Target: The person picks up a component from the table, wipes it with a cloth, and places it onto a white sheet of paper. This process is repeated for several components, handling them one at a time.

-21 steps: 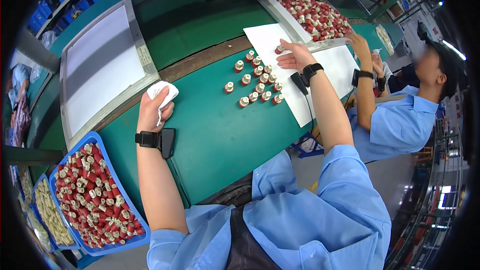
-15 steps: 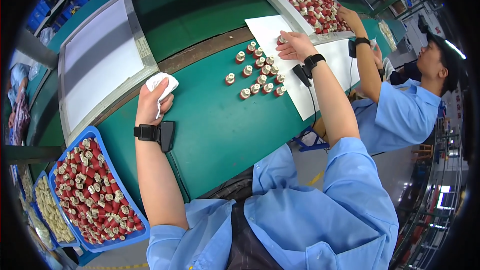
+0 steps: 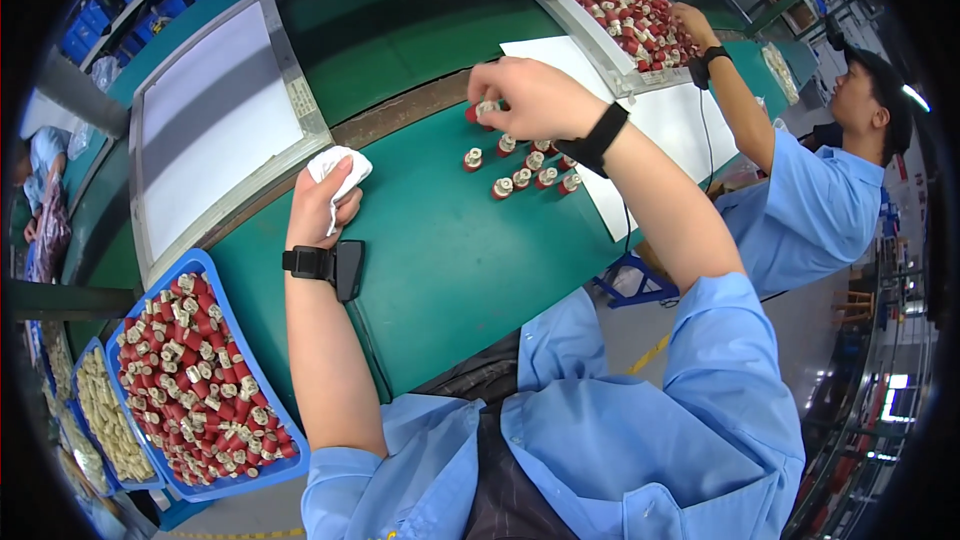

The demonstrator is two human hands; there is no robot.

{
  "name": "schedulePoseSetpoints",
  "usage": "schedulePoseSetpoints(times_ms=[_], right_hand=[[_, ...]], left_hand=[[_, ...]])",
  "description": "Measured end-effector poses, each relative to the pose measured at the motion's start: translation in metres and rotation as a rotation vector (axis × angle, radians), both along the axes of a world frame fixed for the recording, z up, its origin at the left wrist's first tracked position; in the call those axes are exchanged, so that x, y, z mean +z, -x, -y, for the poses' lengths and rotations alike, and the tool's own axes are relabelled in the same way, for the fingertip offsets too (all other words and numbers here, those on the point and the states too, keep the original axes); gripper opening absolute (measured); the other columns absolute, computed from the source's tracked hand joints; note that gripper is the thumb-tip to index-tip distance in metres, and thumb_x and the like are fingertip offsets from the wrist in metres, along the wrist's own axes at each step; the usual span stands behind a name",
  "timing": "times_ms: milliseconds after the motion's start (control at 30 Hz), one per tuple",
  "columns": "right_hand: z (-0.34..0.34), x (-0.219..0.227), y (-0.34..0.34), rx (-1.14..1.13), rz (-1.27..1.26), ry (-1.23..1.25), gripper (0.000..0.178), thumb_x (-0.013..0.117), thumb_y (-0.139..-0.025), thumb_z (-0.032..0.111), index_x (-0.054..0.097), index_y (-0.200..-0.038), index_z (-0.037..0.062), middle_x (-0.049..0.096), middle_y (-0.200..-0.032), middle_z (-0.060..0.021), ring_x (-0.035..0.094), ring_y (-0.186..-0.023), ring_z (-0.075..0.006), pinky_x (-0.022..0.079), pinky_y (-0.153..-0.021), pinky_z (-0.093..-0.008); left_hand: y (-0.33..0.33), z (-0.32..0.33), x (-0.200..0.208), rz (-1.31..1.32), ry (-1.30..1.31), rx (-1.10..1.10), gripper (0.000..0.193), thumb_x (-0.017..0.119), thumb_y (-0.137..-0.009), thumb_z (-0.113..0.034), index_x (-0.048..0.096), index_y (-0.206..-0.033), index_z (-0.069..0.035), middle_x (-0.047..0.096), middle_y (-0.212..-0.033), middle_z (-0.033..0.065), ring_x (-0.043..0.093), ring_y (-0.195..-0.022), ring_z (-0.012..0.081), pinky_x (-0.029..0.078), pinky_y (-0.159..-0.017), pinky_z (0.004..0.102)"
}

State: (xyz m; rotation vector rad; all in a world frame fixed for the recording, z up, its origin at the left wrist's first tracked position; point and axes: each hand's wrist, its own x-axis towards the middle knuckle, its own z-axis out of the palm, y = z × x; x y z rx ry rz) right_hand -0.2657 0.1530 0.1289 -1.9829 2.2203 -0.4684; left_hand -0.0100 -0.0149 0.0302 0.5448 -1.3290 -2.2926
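Note:
A crumpled white cloth is wrapped in my left hand, which is closed above the green table near the framed white panel. My right hand reaches over the far middle of the table, palm down. Its fingers are bent around a small red and silver cylindrical part, and blur hides some of the grip. Below that hand stand several matching parts upright in a loose group on the table. The hand and wrist cover some of the group.
A blue bin of red and silver parts stands at the left. The framed white panel lies beyond it. White sheets and a framed tray of parts are at the right, where a co-worker's hand reaches in.
My right hand has moved left from the white sheet to over the group's far left edge, its fingers curling round a part. My left hand keeps the cloth; the view has shifted slightly.

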Motion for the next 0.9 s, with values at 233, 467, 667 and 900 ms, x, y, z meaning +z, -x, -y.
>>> schedulePoseSetpoints(times_ms=[233,467,667,900], right_hand=[[0.029,-0.023,-0.001,0.157,-0.329,-0.273,0.021,0.068,-0.077,0.017,0.065,-0.097,0.0131,0.066,-0.085,-0.0068,0.061,-0.094,-0.0245,0.047,-0.085,-0.0377],[0.000,0.002,0.022,0.111,-0.165,0.183,0.022,0.068,-0.083,0.018,0.064,-0.103,0.0099,0.066,-0.093,-0.0074,0.060,-0.097,-0.0242,0.047,-0.086,-0.0349],[-0.073,-0.009,0.070,-0.276,0.564,0.583,0.017,0.064,-0.091,0.020,0.063,-0.102,0.0056,0.065,-0.085,-0.0034,0.061,-0.074,-0.0125,0.047,-0.064,-0.0245],[-0.083,-0.067,0.111,-0.643,1.125,0.547,0.018,0.063,-0.093,0.023,0.065,-0.093,0.0052,0.056,-0.065,0.0007,0.050,-0.050,-0.0067,0.036,-0.044,-0.0200]], left_hand=[[0.000,-0.001,0.001,0.004,-0.009,-0.008,0.020,0.062,-0.093,-0.019,0.056,-0.098,0.000,0.053,-0.071,0.0021,0.030,-0.043,0.0051,0.017,-0.038,0.0235],[0.000,0.000,0.001,0.010,-0.016,0.014,0.019,0.061,-0.093,-0.018,0.056,-0.098,0.000,0.053,-0.070,0.0016,0.029,-0.042,0.0052,0.017,-0.038,0.0238],[0.002,0.001,0.001,0.011,0.004,-0.005,0.019,0.060,-0.094,-0.018,0.057,-0.097,0.000,0.053,-0.070,0.0016,0.029,-0.042,0.0055,0.016,-0.038,0.0240],[0.000,-0.002,-0.003,0.049,0.036,0.046,0.019,0.059,-0.094,-0.019,0.056,-0.098,-0.001,0.051,-0.066,0.0007,0.028,-0.040,0.0060,0.016,-0.038,0.0247]])
